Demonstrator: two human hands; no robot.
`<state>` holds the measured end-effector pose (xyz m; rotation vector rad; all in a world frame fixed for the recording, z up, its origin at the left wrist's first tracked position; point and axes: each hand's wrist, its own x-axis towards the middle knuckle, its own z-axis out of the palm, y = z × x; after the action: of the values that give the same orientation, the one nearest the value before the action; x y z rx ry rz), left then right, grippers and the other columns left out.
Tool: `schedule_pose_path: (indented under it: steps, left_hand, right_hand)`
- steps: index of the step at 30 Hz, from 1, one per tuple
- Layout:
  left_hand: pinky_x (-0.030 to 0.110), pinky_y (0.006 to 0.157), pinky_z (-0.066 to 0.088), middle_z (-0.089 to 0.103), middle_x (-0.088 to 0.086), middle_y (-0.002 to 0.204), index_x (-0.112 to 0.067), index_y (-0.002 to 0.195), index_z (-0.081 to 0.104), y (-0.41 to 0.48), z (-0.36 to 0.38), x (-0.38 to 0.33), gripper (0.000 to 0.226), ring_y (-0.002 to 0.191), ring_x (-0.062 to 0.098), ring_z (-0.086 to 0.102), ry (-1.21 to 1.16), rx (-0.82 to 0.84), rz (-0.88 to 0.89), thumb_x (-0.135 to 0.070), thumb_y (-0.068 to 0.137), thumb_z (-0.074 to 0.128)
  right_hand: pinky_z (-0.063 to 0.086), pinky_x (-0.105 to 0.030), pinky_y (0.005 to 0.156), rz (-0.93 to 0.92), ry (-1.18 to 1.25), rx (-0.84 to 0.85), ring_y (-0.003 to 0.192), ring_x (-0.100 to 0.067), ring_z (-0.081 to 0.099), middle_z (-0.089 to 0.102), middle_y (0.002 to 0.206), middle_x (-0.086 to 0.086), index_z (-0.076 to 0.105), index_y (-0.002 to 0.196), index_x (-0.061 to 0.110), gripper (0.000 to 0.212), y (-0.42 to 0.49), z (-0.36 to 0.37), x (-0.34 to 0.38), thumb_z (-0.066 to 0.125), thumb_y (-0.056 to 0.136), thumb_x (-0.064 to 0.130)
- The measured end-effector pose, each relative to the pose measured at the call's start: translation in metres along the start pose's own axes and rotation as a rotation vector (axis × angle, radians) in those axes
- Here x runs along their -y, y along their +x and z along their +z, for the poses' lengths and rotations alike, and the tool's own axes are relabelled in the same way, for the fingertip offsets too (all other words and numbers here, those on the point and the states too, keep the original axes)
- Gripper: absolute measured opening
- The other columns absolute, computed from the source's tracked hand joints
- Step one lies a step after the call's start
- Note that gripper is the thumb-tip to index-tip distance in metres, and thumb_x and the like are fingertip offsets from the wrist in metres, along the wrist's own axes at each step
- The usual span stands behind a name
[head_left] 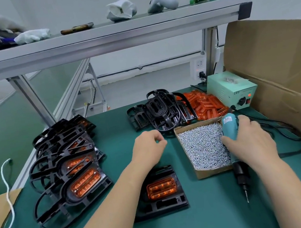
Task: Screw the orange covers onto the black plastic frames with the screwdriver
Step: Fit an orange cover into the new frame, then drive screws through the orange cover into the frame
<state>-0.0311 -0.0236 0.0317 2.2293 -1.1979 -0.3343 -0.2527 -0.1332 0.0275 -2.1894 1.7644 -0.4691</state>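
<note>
A black plastic frame (164, 204) with an orange cover (161, 188) set in it lies on the green mat in front of me, partly under my left forearm. My left hand (148, 146) hovers above the mat beyond it, fingers loosely curled with thumb and forefinger close together; whether they pinch anything I cannot tell. My right hand (252, 138) grips the teal electric screwdriver (230, 134), its bit pointing down toward the mat. A cardboard tray of silver screws (200, 145) sits between my hands. Bare black frames (161, 112) and loose orange covers (205, 105) are piled at the back.
A stack of several black frames with orange covers (68, 162) lies at the left. A pale green power supply (231, 91) stands at the back right, its black cable (291, 135) looping over the mat. A large cardboard box (287, 72) walls the right side. An aluminium shelf (104, 38) runs overhead.
</note>
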Motion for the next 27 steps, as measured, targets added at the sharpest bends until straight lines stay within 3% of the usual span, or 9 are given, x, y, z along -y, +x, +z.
schedule_pose_path:
  steps: [5,10,12,16,19,22,27]
  left_hand:
    - [0.029,0.079,0.048,0.057,-0.015,0.079,-0.021,0.089,0.074,0.023,0.020,-0.034,0.007,0.085,0.012,0.055,0.035,0.041,0.198,-0.020,0.089,0.067]
    - [0.039,0.093,0.037,0.069,-0.007,0.104,-0.030,0.108,0.071,0.028,0.049,-0.064,0.028,0.102,0.019,0.054,0.492,0.261,0.426,-0.044,0.084,0.073]
    - [0.038,0.091,0.035,0.071,-0.005,0.103,-0.027,0.102,0.072,0.026,0.059,-0.068,0.018,0.102,0.022,0.058,0.569,0.237,0.465,-0.035,0.086,0.071]
    - [0.037,0.093,0.034,0.072,-0.006,0.094,-0.027,0.087,0.067,0.022,0.064,-0.063,0.006,0.097,0.020,0.061,0.428,0.169,0.456,-0.022,0.090,0.065]
    - [0.039,0.097,0.040,0.070,-0.008,0.089,-0.024,0.084,0.071,0.020,0.062,-0.057,0.008,0.093,0.017,0.061,0.236,0.146,0.365,-0.019,0.089,0.066]
    - [0.040,0.094,0.047,0.064,-0.012,0.080,-0.019,0.087,0.074,0.016,0.060,-0.053,0.011,0.092,0.017,0.062,0.047,0.151,0.289,-0.013,0.088,0.065]
    - [0.037,0.084,0.051,0.057,-0.016,0.074,-0.016,0.086,0.070,0.009,0.057,-0.053,0.006,0.087,0.015,0.061,-0.035,0.155,0.280,-0.012,0.088,0.065]
  right_hand:
    - [0.035,-0.040,0.074,-0.029,-0.007,-0.008,0.107,-0.039,0.061,0.060,0.121,-0.017,0.038,0.134,0.015,0.057,0.002,0.008,0.000,0.061,0.092,0.046]
    - [0.036,-0.042,0.072,0.007,0.019,0.005,0.101,-0.042,0.062,0.066,0.110,-0.021,0.036,0.132,0.013,0.060,0.005,0.015,-0.002,0.061,0.091,0.048]
    - [0.035,-0.041,0.072,0.025,0.076,0.017,0.098,-0.041,0.060,0.066,0.109,-0.021,0.040,0.125,0.012,0.054,0.008,0.017,-0.005,0.062,0.090,0.046]
    - [0.036,-0.040,0.072,0.075,0.225,0.057,0.086,-0.033,0.048,0.059,0.095,-0.013,0.046,0.101,0.012,0.040,0.015,0.015,-0.009,0.063,0.089,0.046]
    - [0.048,-0.039,0.071,0.127,0.639,0.078,0.082,-0.031,0.058,0.062,0.092,-0.013,0.058,0.099,0.010,0.030,0.018,0.008,-0.008,0.070,0.087,0.034]
    - [0.046,-0.027,0.052,0.253,1.226,0.141,0.060,-0.017,0.053,0.058,0.078,-0.009,0.063,0.090,0.012,0.015,0.015,-0.003,-0.003,0.076,0.083,0.017]
    - [0.049,-0.018,0.048,0.257,1.682,0.077,0.051,-0.006,0.054,0.063,0.062,0.002,0.063,0.079,0.011,0.010,0.009,-0.017,0.011,0.068,0.088,0.011]
